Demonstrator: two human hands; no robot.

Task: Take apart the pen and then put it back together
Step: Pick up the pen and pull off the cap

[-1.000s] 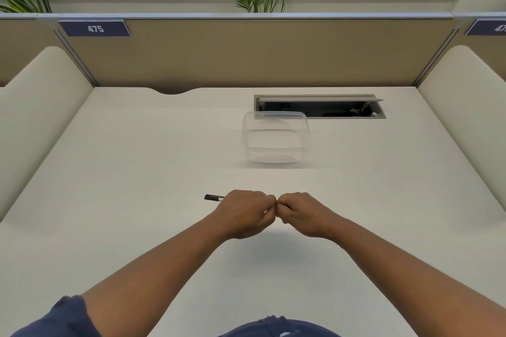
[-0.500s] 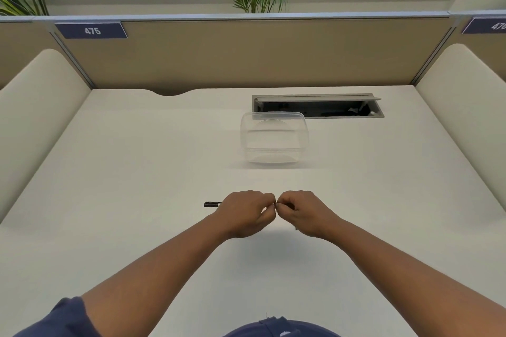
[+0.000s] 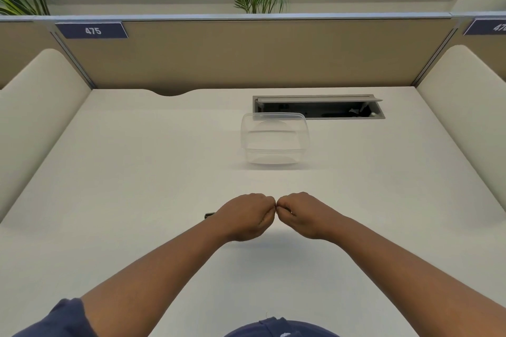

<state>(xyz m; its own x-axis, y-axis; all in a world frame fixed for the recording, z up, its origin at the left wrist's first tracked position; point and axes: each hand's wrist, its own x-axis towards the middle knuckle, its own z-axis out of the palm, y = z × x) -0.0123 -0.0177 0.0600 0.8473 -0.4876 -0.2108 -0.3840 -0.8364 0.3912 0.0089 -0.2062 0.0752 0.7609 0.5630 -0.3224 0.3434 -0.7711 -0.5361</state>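
Note:
Both fists meet knuckle to knuckle above the white desk, near its front middle. My left hand is closed around a black pen; only the pen's dark end pokes out to the left of the fist. My right hand is closed too, its fingertips pinched against the left hand's. The pen's other end is hidden between the two hands, so I cannot see what the right fingers hold.
A clear plastic container stands behind the hands, toward the back. Behind it is an open cable slot in the desk. Padded partitions wall the left, right and back sides.
The pen's visible end has grown shorter as it slid further into the left fist. Both hands stay pressed together in nearly the same spot.

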